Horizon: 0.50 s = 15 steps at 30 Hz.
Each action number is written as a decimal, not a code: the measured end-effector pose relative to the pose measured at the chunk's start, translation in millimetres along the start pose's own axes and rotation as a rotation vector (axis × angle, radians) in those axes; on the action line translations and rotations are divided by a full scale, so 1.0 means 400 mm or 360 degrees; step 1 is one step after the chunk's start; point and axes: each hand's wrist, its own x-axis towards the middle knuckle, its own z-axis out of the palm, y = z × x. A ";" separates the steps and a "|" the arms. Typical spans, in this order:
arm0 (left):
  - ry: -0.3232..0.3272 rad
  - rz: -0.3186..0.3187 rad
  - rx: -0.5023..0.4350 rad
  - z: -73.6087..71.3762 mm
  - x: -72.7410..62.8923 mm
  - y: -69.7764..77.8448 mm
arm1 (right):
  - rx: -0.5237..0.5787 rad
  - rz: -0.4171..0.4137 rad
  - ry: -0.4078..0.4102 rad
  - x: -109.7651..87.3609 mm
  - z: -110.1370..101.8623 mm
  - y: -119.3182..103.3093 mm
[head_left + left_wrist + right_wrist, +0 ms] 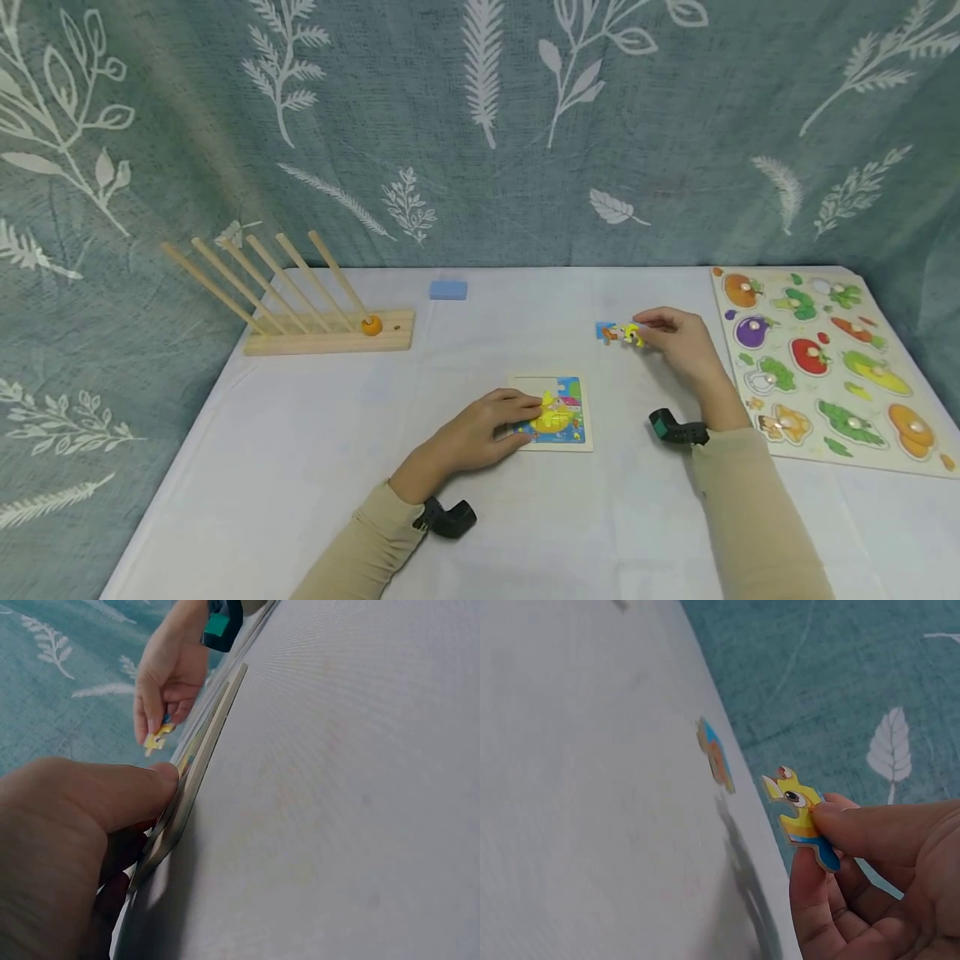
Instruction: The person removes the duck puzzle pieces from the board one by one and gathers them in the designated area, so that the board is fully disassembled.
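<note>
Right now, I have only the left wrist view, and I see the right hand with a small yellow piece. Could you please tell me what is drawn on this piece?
Observer: The yellow puzzle piece in the right hand shows a black-and-white eye.
Operator: Thank you. Is there another loose piece near it, which my view does not show?
Observer: Yes, an orange-and-blue piece lies on the table, apart from the held one.
Operator: I see the puzzle tray only from its edge. Is its picture complete?
Observer: No. Its far-left part, beyond the fingers of the left hand, shows plain cream without picture. What lies under those fingers I cannot tell.
</note>
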 end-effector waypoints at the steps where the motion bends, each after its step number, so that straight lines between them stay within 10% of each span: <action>1: 0.0002 -0.0001 0.0002 0.000 0.000 0.000 | -0.0004 0.0010 -0.0005 0.004 -0.006 0.002; 15: 0.0005 0.0006 0.0005 0.001 0.001 0.000 | -0.0321 0.0069 -0.0260 0.065 -0.039 0.004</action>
